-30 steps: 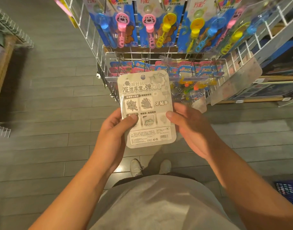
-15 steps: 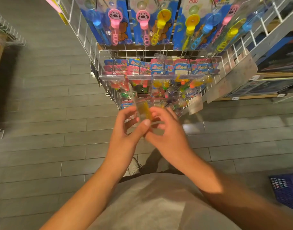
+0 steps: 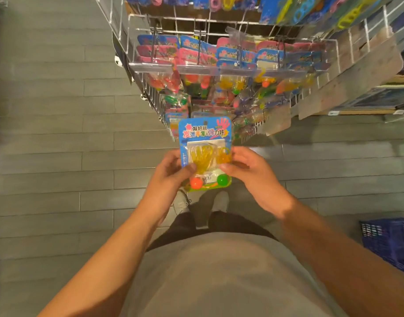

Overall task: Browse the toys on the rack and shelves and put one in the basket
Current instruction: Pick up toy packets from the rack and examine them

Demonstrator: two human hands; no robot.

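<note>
Closest to me is a grey shirt (image 3: 219, 277), with dark trousers and pale shoes (image 3: 181, 203) below it on the grey plank floor (image 3: 47, 156). Both forearms reach forward from there. My left hand (image 3: 167, 177) has its grip closed on the left edge of the blister-pack toy (image 3: 205, 154), thumb across the front near the orange ball (image 3: 196, 183). My right hand (image 3: 249, 168) pinches the right edge the same way, thumb lying just above the green ball (image 3: 222, 179). The pack is held upright between the two hands, front face toward me — blue card with Chinese lettering, a yellow sticky hand behind clear plastic, the two balls at the bottom. It is up in the air, just in front of the rack, well apart from the blue basket (image 3: 388, 243), which sits on the floor at the right edge. Beyond the pack stands the wire rack (image 3: 164, 21), its hooks crowded with similar carded toys (image 3: 237, 56) — pink and blue headers, bright pieces hanging under them. Higher up, larger blue packs (image 3: 288, 8) hang, cut off by the frame.
</note>
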